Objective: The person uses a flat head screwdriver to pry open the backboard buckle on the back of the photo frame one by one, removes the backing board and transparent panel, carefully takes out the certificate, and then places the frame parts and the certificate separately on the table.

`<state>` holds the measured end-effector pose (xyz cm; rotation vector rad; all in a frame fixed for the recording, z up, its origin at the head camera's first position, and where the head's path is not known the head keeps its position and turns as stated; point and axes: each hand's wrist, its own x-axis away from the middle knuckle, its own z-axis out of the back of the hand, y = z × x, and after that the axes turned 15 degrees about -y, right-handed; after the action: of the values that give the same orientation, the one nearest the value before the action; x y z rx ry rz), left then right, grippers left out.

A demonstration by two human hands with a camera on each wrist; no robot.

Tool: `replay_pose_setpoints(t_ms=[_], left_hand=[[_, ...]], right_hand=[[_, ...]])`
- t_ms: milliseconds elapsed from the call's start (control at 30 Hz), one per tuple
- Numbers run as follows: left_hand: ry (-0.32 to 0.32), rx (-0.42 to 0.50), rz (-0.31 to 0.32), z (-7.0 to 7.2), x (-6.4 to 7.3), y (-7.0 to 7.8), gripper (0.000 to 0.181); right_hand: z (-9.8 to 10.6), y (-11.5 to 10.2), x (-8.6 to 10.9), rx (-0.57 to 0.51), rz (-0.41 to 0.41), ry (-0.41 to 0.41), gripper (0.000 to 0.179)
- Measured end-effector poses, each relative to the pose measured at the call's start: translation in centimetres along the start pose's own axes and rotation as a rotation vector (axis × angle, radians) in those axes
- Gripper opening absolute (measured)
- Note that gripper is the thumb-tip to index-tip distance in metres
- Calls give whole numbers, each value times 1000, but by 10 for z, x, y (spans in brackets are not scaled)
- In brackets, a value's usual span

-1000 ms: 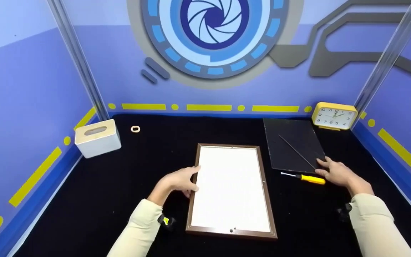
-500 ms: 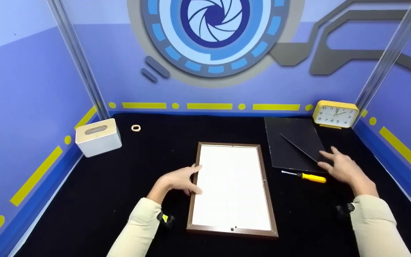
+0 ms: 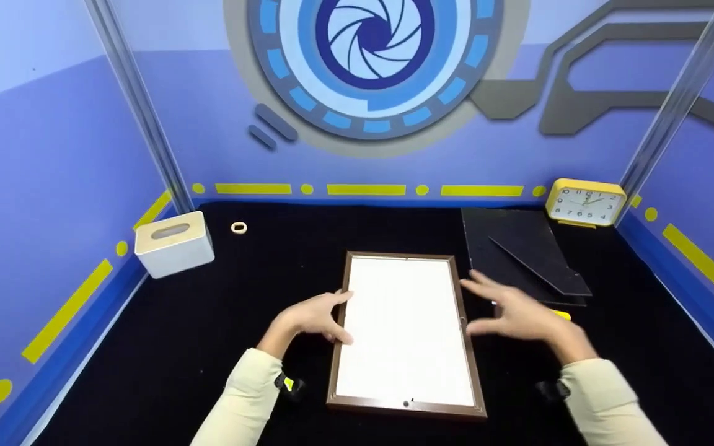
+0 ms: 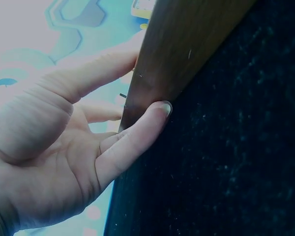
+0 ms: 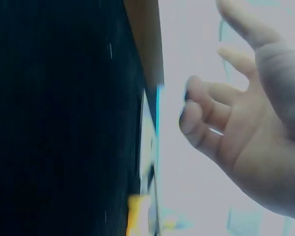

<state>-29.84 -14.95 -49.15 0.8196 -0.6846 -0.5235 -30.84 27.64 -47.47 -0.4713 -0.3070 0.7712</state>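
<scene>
A brown picture frame (image 3: 408,412) lies on the black cloth, a white sheet filling its inside. My left hand (image 3: 313,319) holds its left edge; the left wrist view shows fingertips against the frame's brown side (image 4: 179,54). Over by the right edge, my right hand (image 3: 512,313) has its fingers spread, with nothing in its grasp. In the right wrist view that hand (image 5: 250,128) is apart from the frame's side. A black backing board (image 3: 481,263) with a stand leg (image 3: 549,266) lies beyond it. The right hand mostly hides a yellow-handled screwdriver (image 3: 561,314).
A yellow clock (image 3: 586,203) stands at the back right. On the left are a white tissue box (image 3: 177,251) with a wood-coloured top and a small cream ring (image 3: 239,228). Walls (image 3: 47,186) enclose the table at the back and sides.
My right hand has left the backing board's near corner and moved left to the picture frame's right edge, now covering most of the screwdriver. The left hand stays at the frame.
</scene>
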Motion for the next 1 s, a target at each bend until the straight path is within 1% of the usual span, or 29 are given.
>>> replay_pose_setpoints(t_ms=[67,167,333,500,633,767,900,1000], left_hand=[[2,-4,2,1,1,0,106],[3,-18,4,2,1,1,107],[11,-21,10,1,0,1,107],[33,-53,31,2,0,5,107],[37,-99,52,1,2,9,108],[26,-126,67,-2,2,9,108],[17,-112,53,-3,2,7,107],[13,-97,45,-4,1,6,107]], right_hand=[[-8,-12,-6,7,9,-75,105],[-19,-23,-12,15,12,-149,117],[-33,-27,-17,22,-15,-210,126],[-34,-32,-17,23,-19,-263,137],[-34,-36,-17,33,-23,-283,141],[-38,-40,-16,40,-54,-296,141],[-40,-42,-15,32,-80,-290,140],[-41,-40,-14,23,-65,-279,139]])
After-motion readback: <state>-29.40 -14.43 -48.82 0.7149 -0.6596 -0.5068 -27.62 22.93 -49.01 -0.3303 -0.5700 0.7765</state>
